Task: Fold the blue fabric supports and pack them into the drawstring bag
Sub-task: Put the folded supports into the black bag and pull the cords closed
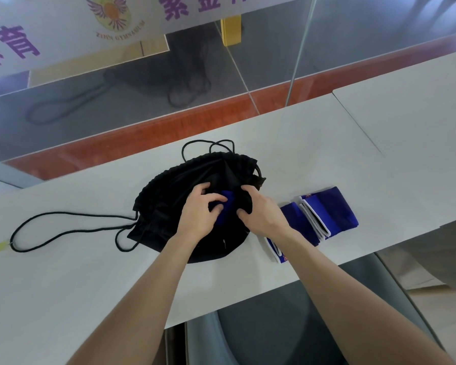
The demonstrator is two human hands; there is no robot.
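Desk carries a black drawstring bag. At its opening the left hand clutches a folded blue support, lengthwise away from the person; the right hand grips bag fabric. Other folded supports lie just right.

Table: white top; a second table butts against it at the right, with a thin seam between.
Wall: glass pane behind the table, with a metal upright.
Band: frosted strip across the glass, carrying purple characters and a winged emblem.
Floor: grey tiles; a red-brown strip runs along the foot of the glass.
Post: yellow, beyond the glass.
Light: soft and even.
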